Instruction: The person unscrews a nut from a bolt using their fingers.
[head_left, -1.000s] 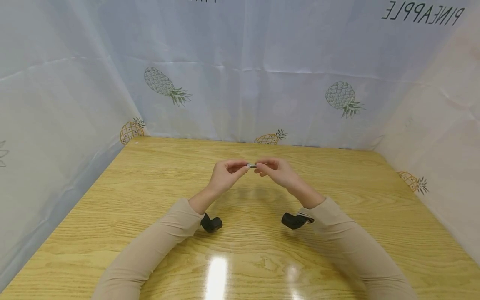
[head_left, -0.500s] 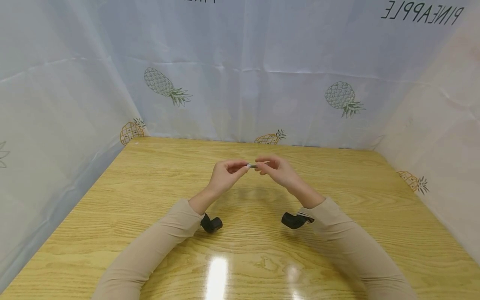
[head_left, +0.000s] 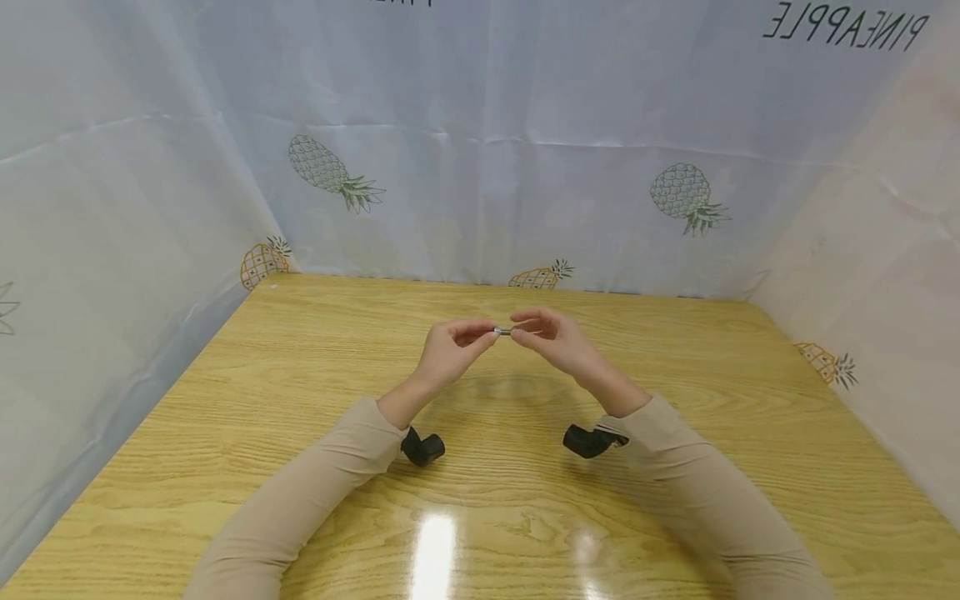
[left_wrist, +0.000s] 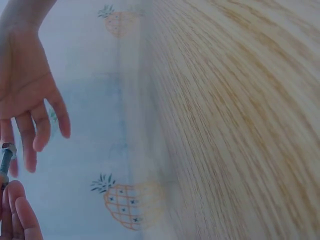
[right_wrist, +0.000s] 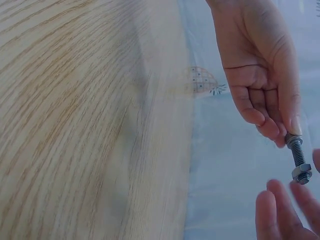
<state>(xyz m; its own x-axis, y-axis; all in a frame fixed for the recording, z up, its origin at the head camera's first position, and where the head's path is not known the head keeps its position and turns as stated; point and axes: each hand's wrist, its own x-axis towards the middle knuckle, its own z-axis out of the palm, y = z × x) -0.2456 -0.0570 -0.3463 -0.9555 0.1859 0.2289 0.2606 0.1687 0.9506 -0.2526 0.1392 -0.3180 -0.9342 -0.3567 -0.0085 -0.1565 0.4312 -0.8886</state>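
Observation:
A small metal bolt (head_left: 505, 332) is held level above the table, between both hands. My left hand (head_left: 448, 350) pinches its head end between thumb and fingers. A hex nut (right_wrist: 301, 171) sits on the threaded shank near the free end, as the right wrist view shows. My right hand (head_left: 562, 343) is at that end, its fingers spread and loosely bent. One fingertip (right_wrist: 296, 187) lies right by the nut; whether it touches cannot be told. In the left wrist view, the nut is close to the right hand's (left_wrist: 25, 80) fingers.
Below the hands is a wood-grain table (head_left: 495, 483). Pale curtains (head_left: 480, 200) printed with pineapples stand at its back and sides. Black curved pieces (head_left: 423, 448) stick out at both sleeve cuffs, low over the table.
The right hand's fingers have lifted and spread away from the thumb at the bolt's end. The left hand and the bolt have stayed in place.

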